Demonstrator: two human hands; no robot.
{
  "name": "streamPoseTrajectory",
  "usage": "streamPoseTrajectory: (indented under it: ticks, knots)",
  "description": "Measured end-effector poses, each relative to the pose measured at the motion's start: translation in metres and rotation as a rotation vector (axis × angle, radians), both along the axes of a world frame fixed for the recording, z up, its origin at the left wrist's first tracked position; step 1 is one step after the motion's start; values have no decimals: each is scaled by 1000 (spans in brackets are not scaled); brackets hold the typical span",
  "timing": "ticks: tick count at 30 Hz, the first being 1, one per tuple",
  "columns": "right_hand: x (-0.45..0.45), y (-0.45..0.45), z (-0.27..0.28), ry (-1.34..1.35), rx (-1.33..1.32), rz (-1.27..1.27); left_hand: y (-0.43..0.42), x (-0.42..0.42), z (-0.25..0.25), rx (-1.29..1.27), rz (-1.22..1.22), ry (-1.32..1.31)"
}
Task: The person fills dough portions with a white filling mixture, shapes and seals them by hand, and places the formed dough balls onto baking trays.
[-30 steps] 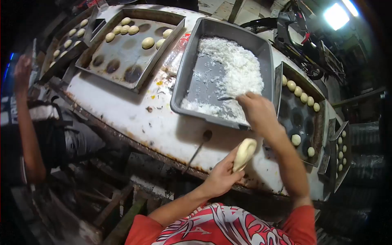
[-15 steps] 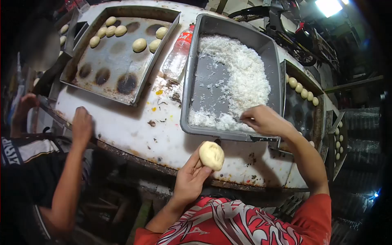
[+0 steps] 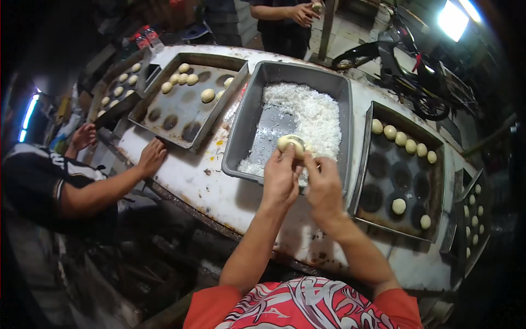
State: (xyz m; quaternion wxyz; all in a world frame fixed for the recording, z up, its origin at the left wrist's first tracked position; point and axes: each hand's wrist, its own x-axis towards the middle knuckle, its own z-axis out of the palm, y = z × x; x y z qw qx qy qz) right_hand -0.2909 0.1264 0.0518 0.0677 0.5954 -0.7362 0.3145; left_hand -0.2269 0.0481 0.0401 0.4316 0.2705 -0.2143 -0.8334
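Observation:
Over the near part of a grey tub (image 3: 233,159), my left hand (image 3: 281,181) grips a piece of pale dough (image 3: 289,142) with thumb and fingers. Close beside it on the right, my right hand (image 3: 322,186) is closed, its fingertips against the dough; a spoon seems to be in them, its bowl at the dough. White shredded filling (image 3: 320,112) lies in the tub, mostly along its back and right side.
Metal trays with dough balls stand on the left (image 3: 192,145) and right (image 3: 359,189), with further trays beyond. A co-worker's hand (image 3: 152,158) rests on the table's left edge. Another person (image 3: 282,24) stands behind the table. A motorbike (image 3: 405,71) is at the back right.
The dough in my left hand has moved up and over the tub. My right hand has come from the filling to the dough. The view has tilted up, showing the person behind the table.

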Motion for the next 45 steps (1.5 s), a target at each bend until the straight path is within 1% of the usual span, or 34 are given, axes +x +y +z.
streamPoseTrajectory:
  ticks: [4,6,8,9,10,11,12,13,14,16,18,19,20,22,23,24,25,26,28,29,30,32,33,34,35,36,37,38,39,40,41,42,44,45]
  knots:
    - [-9,27,-27,-90,-209,-17,-19,-13,-15,-197,406,-271]
    - [-20,54,-23,-128,-238,-22,-53,-3,-26,-484,445,-551]
    - [-22,93,-23,-198,-167,41,-94,13,-35,-520,331,-1162]
    - [-22,114,-30,-196,-182,56,-98,17,-29,-376,360,-992]
    - [-22,136,-43,-209,-96,118,-106,33,-26,-271,157,-671]
    - [-23,154,-56,-223,-7,175,-94,38,-12,-228,121,-569]
    - [-24,166,-78,-223,-16,180,-70,45,3,-182,77,-473]
    - [-26,173,-107,-241,63,144,-40,49,15,-201,66,-434]
    - [-28,177,-131,-257,148,105,-10,52,25,-128,41,-363]
    - [-26,174,-132,-185,107,33,33,62,8,-188,-61,-230]
    - [-22,171,-91,-228,-60,-12,98,67,32,-188,-92,-347]
    - [-18,169,-63,-528,-47,41,112,72,13,-240,-217,-195]
    - [-16,167,-35,-828,-45,83,135,76,12,-269,-312,-214]
    - [-17,171,3,-1096,31,303,166,76,-2,-299,-591,-219]
    - [-15,182,9,-803,36,365,180,74,-1,-348,-694,-240]
    - [-11,211,12,-508,65,389,205,65,-5,-225,-620,-252]
    - [-4,232,12,-321,-37,318,213,60,-13,-171,-610,-257]
    - [1,253,8,-223,-68,278,217,54,-20,-131,-594,-263]
    - [6,285,-7,76,-131,212,251,30,-10,12,-433,-317]
    - [6,298,-12,120,-87,181,262,21,-29,22,-439,-272]
    - [4,314,-14,122,-94,169,276,14,-30,89,-424,-211]
    - [-11,342,-15,241,-22,79,304,4,-23,94,-538,-93]
    - [-19,354,-10,120,43,18,322,-7,-30,29,-628,-63]
    - [-27,366,-5,129,23,11,339,-18,-37,-35,-720,-35]
    - [-39,381,2,-58,168,-80,357,-25,-18,-116,-757,-198]
    - [-55,396,6,-245,314,-168,366,-31,-8,-340,-859,-321]
    - [-77,413,2,-269,213,-69,374,-44,-17,-345,-938,-262]
    - [-96,430,-3,-261,205,-71,382,-58,-31,-347,-1017,-206]
    - [-115,447,-9,-506,170,-71,394,-73,-40,-355,-1013,-200]
    - [-138,463,-16,-745,134,-63,405,-89,-47,-254,-1050,-154]
    - [-157,480,-44,-876,38,-150,417,-101,-53,-145,-1087,-119]
    - [-157,496,-34,-855,-20,-231,437,-121,-58,-85,-1003,-130]
    - [-162,523,-71,-818,-328,-261,476,-165,-65,-145,-808,-164]
    - [-161,538,-66,-524,-259,-288,495,-185,-76,-74,-711,-45]
